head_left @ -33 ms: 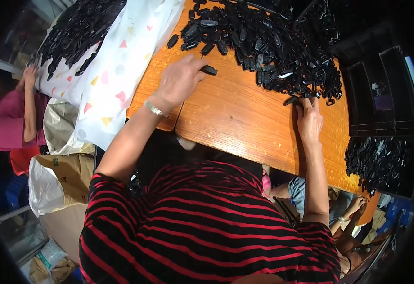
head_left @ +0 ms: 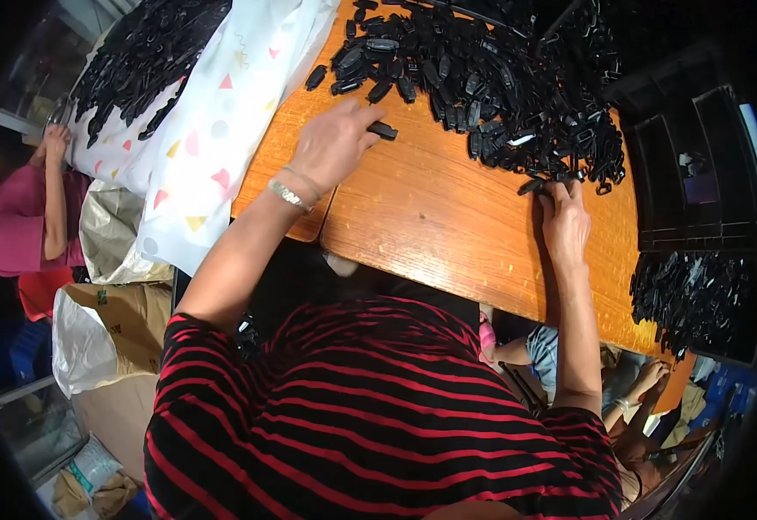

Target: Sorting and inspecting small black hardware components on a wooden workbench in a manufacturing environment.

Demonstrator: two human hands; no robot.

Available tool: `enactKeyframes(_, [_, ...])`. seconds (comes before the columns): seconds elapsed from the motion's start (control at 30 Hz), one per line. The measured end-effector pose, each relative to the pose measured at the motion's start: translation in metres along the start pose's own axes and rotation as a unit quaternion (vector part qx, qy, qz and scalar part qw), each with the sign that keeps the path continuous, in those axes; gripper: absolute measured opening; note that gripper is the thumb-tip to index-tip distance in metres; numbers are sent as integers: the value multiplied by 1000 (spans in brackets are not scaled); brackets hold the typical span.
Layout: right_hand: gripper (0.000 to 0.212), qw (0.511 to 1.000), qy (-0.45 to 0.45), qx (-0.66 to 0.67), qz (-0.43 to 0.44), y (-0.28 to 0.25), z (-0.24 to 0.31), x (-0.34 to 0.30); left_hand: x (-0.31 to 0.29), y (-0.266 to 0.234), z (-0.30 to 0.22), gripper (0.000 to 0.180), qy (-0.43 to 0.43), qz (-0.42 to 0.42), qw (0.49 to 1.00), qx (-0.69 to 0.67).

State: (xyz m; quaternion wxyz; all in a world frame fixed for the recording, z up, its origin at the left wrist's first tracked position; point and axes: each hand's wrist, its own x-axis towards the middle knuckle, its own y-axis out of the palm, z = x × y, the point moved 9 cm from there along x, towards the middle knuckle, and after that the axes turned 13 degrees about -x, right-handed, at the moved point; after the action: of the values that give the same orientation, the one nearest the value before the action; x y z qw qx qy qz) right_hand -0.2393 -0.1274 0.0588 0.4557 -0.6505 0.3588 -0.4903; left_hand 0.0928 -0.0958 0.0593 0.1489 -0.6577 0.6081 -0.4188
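My left hand (head_left: pixel 331 147) is over the left part of the wooden table (head_left: pixel 396 217), thumb and fingers closed on a small black plastic piece (head_left: pixel 383 131). A large heap of similar black pieces (head_left: pixel 482 78) covers the far side of the table. At the heap's near right edge is my right hand (head_left: pixel 566 221), its fingers bent down among the pieces. One black piece (head_left: pixel 531 186) lies beside its fingertips. What those fingers hold, if anything, is too small and dark to make out.
A patterned white sheet (head_left: pixel 197 139) hangs at the left, with another dark heap (head_left: pixel 145 61) beyond it. Sacks (head_left: pixel 110 334) stand below. A black tray (head_left: pixel 695 295) of dark pieces is at right. People's arms show at left and lower right.
My left hand has shifted very slightly to the right and its wrist has turned a little. My right hand looks almost unmoved.
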Motion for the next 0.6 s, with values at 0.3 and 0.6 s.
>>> enactKeyframes(0.3, [16,978,-161,127,37,-7,102,-16,18,17,-2,12,22,48,997,55])
enactKeyframes(0.6, [22,965,-162,197,59,-18,116,-16,8,21,-11,24,38,63,997,40])
